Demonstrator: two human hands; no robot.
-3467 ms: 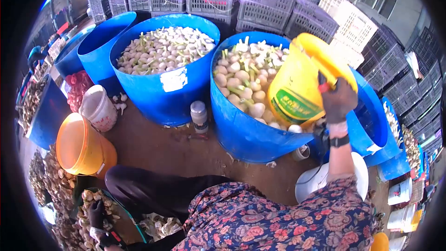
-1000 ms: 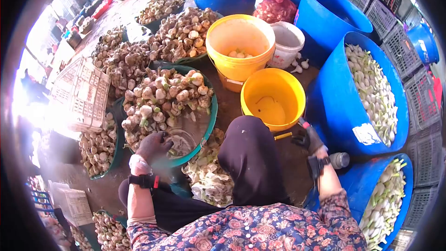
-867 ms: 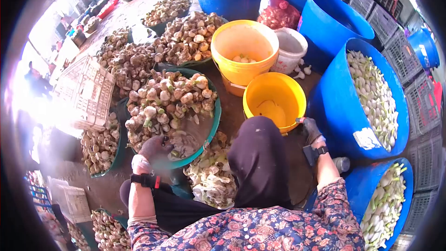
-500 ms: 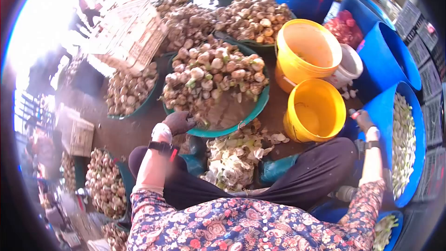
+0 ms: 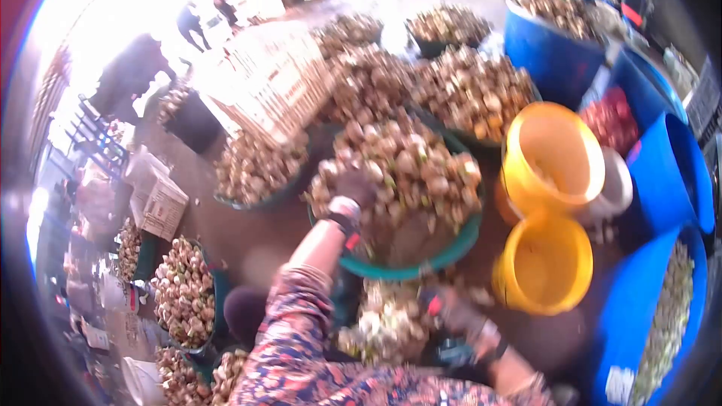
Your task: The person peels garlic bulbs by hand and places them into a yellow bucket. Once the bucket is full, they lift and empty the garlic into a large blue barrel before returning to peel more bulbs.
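Garlic heap [image 5: 410,169]: left hand [image 5: 353,185] on it; stalk directions blurred.

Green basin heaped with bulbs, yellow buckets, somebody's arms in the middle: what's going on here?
A person in a floral sleeve is working among heaps of garlic-like bulbs. Their gloved left hand reaches onto the bulb pile in the green basin; blur hides whether it has grasped one. The right hand is low, beside a heap of pale trimmings. A yellow bucket stands just right of the basin.

Motion blur, fisheye, upper-left glare
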